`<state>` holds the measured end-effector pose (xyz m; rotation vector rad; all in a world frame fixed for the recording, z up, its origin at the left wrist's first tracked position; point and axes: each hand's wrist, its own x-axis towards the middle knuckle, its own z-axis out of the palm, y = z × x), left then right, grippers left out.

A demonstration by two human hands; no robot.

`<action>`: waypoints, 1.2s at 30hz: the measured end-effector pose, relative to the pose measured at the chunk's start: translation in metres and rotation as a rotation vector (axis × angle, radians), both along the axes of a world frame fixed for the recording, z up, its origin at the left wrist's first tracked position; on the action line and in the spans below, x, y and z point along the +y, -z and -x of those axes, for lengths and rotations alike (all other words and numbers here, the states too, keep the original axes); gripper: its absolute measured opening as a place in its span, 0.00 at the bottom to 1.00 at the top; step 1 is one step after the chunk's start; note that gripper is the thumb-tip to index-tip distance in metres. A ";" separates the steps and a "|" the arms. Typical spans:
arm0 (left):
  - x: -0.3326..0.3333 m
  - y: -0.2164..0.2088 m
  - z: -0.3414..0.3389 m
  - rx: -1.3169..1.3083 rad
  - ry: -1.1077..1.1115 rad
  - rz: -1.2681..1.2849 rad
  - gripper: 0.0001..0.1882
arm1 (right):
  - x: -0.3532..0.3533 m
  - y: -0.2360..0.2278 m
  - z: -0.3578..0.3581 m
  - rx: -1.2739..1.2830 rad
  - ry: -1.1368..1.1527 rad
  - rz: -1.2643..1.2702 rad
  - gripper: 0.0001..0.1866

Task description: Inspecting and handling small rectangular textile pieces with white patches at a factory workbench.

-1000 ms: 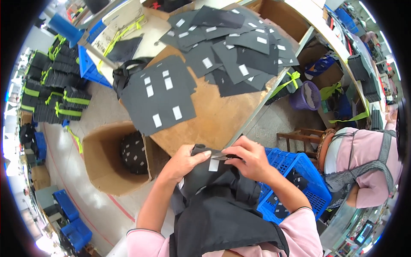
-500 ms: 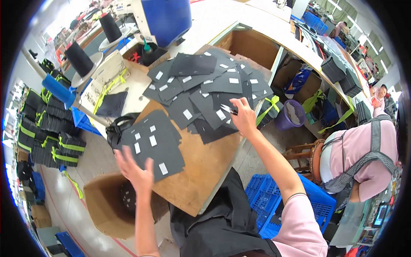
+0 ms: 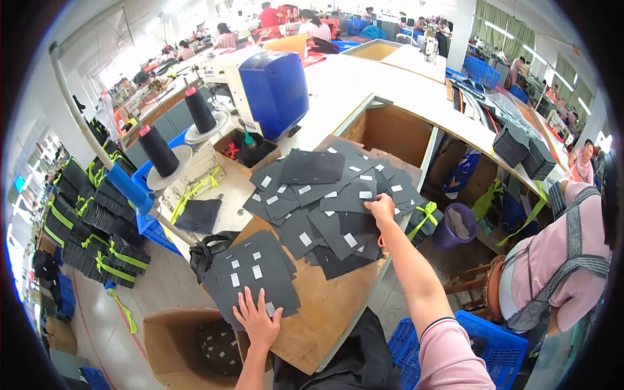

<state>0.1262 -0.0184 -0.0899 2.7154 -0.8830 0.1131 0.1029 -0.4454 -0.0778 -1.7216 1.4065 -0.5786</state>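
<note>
My left hand lies flat with fingers spread on a neat pile of dark grey panels with white labels, on the left of the brown wooden board. On the board's far side is a loose, overlapping heap of similar labelled panels. My right hand pinches the edge of one dark panel at the heap's right side. A small orange-red loop shows below that hand; whether the hand still holds the snips is hidden.
Below the board's left edge stands an open cardboard box with labelled pieces inside. Thread cones and a blue-and-white sewing machine stand beyond. A co-worker sits at the right, near a purple bin and blue crates.
My left hand has come down onto the neat pile. My right hand, which held metal snips over the heap, now pinches a panel's edge. The view has tilted upward.
</note>
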 end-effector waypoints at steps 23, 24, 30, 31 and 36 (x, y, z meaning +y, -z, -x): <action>-0.020 -0.009 -0.001 0.102 -0.058 0.008 0.37 | 0.069 0.004 0.122 0.018 -0.638 -0.490 0.19; -0.025 -0.012 0.002 0.082 -0.077 0.015 0.38 | 0.075 0.008 0.121 0.104 -0.658 -0.168 0.20; -0.085 -0.029 0.017 0.027 0.311 0.258 0.35 | 0.118 0.014 0.150 -0.111 -0.282 0.304 0.22; -0.098 -0.029 0.020 0.000 0.399 0.258 0.35 | 0.124 0.014 0.154 -0.083 -0.253 0.407 0.21; -0.149 -0.016 0.032 0.063 0.477 -0.021 0.34 | 0.137 0.018 0.127 0.091 -0.219 0.273 0.24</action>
